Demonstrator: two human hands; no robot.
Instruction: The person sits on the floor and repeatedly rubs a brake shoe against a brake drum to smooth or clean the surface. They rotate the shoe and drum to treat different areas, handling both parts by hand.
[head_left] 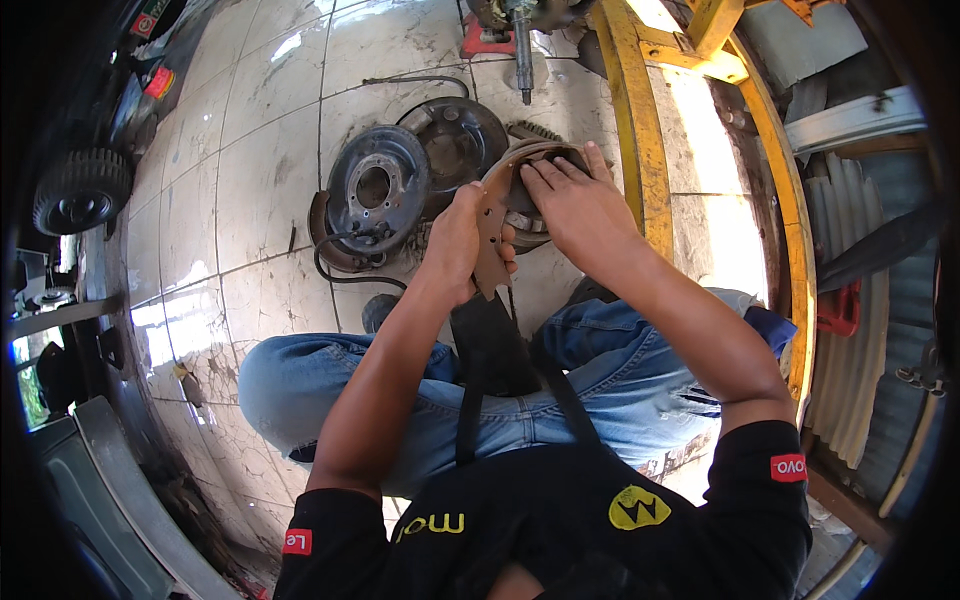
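I squat on a tiled floor. My left hand [458,238] grips the lower end of a curved brown brake shoe [492,215] that stands on edge before my knees. My right hand [572,200] lies flat on the shoe's upper arc, fingers spread over its rim. Just left of the shoe lies a dark round backing plate [377,188] with a centre hole, and behind it a second rusty round plate [462,140]. Part of another shoe with a toothed edge [535,130] shows behind my right hand.
A black cable [340,272] loops from the backing plate across the tiles. A yellow steel frame [640,140] runs along the right. An axle shaft [523,50] points down at the top. A small black wheel [80,190] sits at far left, corrugated sheet at right.
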